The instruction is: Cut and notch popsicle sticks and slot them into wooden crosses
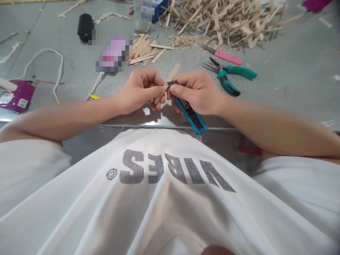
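Near the table's front edge, my left hand (142, 88) pinches a thin wooden stick (173, 72) that slants up to the right. My right hand (199, 91) is closed around a blue and black utility knife (191, 115). Its dark blade lies against the stick, by the right thumb, and the handle points down toward my shirt. Beyond my hands is a small stack of flat wooden sticks (143, 49). Wood shavings (186, 41) lie right of that stack, in front of a large heap of wooden pieces (223, 21).
Green-handled pliers (240, 72) and a pink-handled knife (227, 57) lie at the right. To the left are a phone (114, 55) with a white cable, a black rounded object (85, 27) and a purple power socket (17, 95). A clear container (142, 16) stands at the back.
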A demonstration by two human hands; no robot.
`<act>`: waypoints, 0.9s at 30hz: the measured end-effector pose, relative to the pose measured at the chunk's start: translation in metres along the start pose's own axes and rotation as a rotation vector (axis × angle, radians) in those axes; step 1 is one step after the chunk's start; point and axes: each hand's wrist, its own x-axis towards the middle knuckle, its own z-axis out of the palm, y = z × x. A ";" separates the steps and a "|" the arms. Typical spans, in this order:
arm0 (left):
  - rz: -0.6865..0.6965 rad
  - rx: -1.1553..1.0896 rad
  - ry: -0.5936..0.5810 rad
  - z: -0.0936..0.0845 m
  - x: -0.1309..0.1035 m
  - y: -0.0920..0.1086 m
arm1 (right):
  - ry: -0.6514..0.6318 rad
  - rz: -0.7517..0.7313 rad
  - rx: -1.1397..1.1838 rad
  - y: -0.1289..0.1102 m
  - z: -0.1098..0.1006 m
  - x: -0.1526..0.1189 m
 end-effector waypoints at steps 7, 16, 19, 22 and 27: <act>0.096 0.147 0.161 -0.005 0.009 -0.008 | 0.082 -0.115 -0.085 -0.005 -0.006 0.000; 0.004 0.285 0.169 -0.013 0.017 -0.016 | 0.206 -0.269 -0.708 0.001 -0.035 0.006; -0.032 0.232 0.158 -0.012 0.015 -0.013 | 0.203 -0.178 -0.853 0.020 -0.031 0.015; -0.054 0.166 0.178 -0.008 0.013 -0.009 | 0.169 -0.149 -0.853 0.030 -0.022 0.020; -0.052 0.105 0.214 0.001 0.005 0.000 | 0.192 -0.131 -0.992 0.015 -0.009 0.012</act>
